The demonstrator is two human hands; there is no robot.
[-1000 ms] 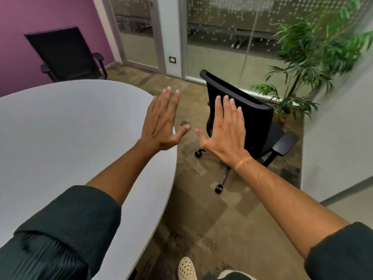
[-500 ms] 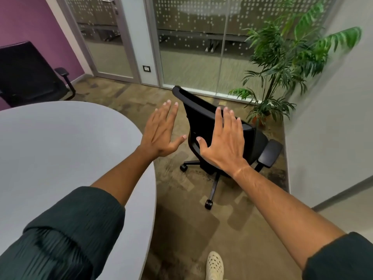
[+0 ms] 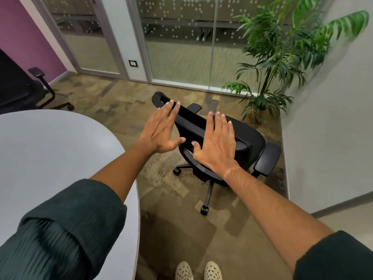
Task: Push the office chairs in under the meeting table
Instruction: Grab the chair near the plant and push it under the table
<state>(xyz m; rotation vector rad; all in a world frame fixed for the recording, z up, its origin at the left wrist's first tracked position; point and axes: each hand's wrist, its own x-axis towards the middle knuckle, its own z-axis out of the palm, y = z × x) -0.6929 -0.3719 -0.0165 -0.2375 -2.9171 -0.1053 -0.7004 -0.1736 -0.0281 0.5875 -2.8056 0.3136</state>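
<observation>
Beyond the curved edge of the round pale grey meeting table (image 3: 50, 158), both arms are stretched forward from rolled dark green ribbed sleeves (image 3: 66, 225). The left hand (image 3: 161, 131) is held flat with its fingers straight and close together and the thumb spread, its fingertips seen over the top edge of the backrest. The right hand (image 3: 217, 146) is likewise flat and spread, palm down over the back of the backrest. Nothing is gripped by either hand; whether the palms actually touch the chair cannot be told.

The black swivel office chair (image 3: 248, 144) is made of a dark fabric backrest in a smooth plastic frame, with padded armrests and a star base of thin spokes ending in small castors. It stands on the mottled brown carpet tiles (image 3: 177, 235), away from the table, with its backrest turned toward the person and its seat toward the corner of the white wall (image 3: 331, 118).

A second black office chair (image 3: 22, 91) is seen at the far left, beyond the table and beside a purple wall (image 3: 26, 31). A green potted palm (image 3: 282, 57) is set in the corner before frosted glass partitions (image 3: 177, 41) dotted with white. Two cream perforated shoes (image 3: 198, 270) are seen at the bottom edge.
</observation>
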